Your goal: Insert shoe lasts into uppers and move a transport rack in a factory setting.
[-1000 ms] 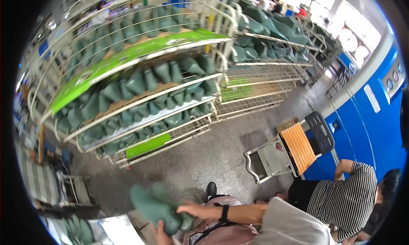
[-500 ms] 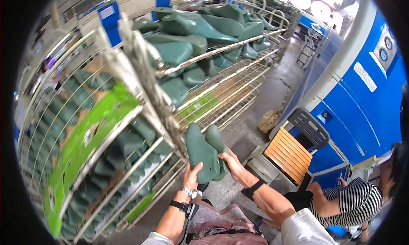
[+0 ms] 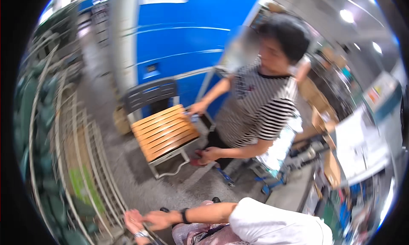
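My left hand, with a metal watch at its wrist, is low at the left beside the wire rack. Its palm shows, its fingers look extended, and I see nothing in it. Close against it, my right hand reaches leftward with its fingers loosely stretched and no object visible in them. Dark green shoe lasts lie in the rack left of my hands. Some blur softens the outlines of hands and lasts.
A chair with a slatted wooden seat stands ahead. Beside it, a co-worker in a striped shirt bends with one hand near the seat and a small red thing by the other. A blue wall panel rises behind; boxes and papers crowd the right.
The view has swung right toward the chair and co-worker. Half a second ago both hands held a pair of green shoe lasts; now none shows in them, and the hands sit lower left.
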Motion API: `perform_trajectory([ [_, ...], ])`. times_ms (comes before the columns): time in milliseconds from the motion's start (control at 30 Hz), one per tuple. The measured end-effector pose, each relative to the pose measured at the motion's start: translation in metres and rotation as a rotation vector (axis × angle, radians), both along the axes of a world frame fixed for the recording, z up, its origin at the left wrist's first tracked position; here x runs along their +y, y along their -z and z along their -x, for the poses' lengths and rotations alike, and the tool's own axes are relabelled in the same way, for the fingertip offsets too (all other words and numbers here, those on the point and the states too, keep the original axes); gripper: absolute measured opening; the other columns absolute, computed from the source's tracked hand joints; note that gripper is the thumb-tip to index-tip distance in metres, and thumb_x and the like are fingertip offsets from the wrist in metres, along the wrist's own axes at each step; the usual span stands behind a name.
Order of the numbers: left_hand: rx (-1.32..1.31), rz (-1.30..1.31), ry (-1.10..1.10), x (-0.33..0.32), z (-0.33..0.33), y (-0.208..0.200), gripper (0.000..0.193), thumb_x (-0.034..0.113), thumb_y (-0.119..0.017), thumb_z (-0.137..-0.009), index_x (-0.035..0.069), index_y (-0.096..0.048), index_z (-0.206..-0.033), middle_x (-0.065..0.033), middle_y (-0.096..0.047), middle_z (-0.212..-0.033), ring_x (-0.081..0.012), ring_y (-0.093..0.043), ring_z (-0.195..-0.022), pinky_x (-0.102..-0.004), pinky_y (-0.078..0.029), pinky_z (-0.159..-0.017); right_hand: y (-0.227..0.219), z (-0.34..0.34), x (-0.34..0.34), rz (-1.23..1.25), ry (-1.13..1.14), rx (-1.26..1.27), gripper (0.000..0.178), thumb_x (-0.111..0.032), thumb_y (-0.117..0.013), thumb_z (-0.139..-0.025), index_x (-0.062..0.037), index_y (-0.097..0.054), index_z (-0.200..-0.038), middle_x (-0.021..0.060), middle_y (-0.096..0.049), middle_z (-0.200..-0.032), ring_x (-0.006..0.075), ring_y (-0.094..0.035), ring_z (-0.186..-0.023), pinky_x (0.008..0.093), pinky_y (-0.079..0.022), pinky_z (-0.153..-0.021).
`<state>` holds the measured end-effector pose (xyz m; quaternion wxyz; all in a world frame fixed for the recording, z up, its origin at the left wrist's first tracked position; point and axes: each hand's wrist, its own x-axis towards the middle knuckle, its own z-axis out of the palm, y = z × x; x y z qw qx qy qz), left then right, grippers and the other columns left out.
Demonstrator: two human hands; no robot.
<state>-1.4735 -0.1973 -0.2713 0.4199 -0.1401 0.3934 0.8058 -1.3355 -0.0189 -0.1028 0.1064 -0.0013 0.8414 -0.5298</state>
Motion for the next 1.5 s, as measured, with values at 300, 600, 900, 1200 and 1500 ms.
perform_trajectory([
  [300, 0.420, 0.324, 1.304, 0.206, -0.273, -0.149, 0.025, 0.022, -0.064, -0.095, 0.003, -0.063, -0.112, -0.0083, -0.071, -0.095, -0.0181, -0.070, -0.086, -0.0282, -0.054, -0.067, 0.026, -0.533, 0.105, -0.203, 1.227, -0.772, 0.049, -0.039, -0.062, -0.083, -0.0078, -0.068, -0.120, 0.0216, -0.071, -0.105, 0.0337, -0.070, -0.097, 0.0439, -0.054, -0.086],
  [600, 0.757, 0.111, 1.615, 0.395, -0.572, -0.197, 0.023, 0.026, -0.068, -0.095, 0.004, -0.066, -0.101, -0.0029, -0.070, -0.082, -0.0103, -0.065, -0.072, -0.0239, -0.048, -0.059, 0.037, -0.762, 0.168, 0.591, 2.081, -0.214, 0.041, -0.014, -0.063, -0.088, 0.0054, -0.058, -0.124, 0.0132, -0.073, -0.092, 0.0160, -0.070, -0.075, 0.0296, -0.054, -0.067],
  [900, 0.900, 0.394, 1.302, 0.522, -0.646, -0.214, 0.056, 0.056, -0.055, -0.095, 0.006, -0.060, -0.072, -0.0045, -0.065, -0.065, -0.0181, -0.070, -0.061, -0.0306, -0.049, -0.047, -0.032, -0.775, 0.326, 0.184, 1.846, -0.173, 0.049, -0.023, -0.066, -0.088, 0.0012, -0.055, -0.129, 0.0146, -0.072, -0.088, 0.0241, -0.072, -0.078, 0.0355, -0.054, -0.074],
  [1200, -0.109, 0.626, 1.239, 0.559, -0.627, -0.192, 0.096, 0.090, -0.038, -0.079, -0.001, -0.067, -0.087, -0.0105, -0.068, -0.071, -0.0275, -0.071, -0.068, -0.0360, -0.050, -0.051, -0.042, -0.688, 0.457, -0.093, 1.582, -0.568, 0.073, -0.058, -0.053, -0.091, 0.0004, -0.052, -0.135, 0.0125, -0.072, -0.083, 0.0239, -0.071, -0.069, 0.0378, -0.055, -0.067],
  [1500, 0.424, 0.405, 1.205, 0.539, -0.706, -0.197, 0.038, 0.028, -0.053, -0.100, -0.007, -0.065, -0.108, -0.0161, -0.073, -0.093, -0.0250, -0.075, -0.084, -0.0297, -0.056, -0.058, -0.007, -0.743, 0.405, -0.032, 1.759, -0.020, 0.039, -0.016, -0.052, -0.091, -0.0002, -0.063, -0.124, 0.0228, -0.069, -0.077, 0.0309, -0.071, -0.066, 0.0439, -0.055, -0.065],
])
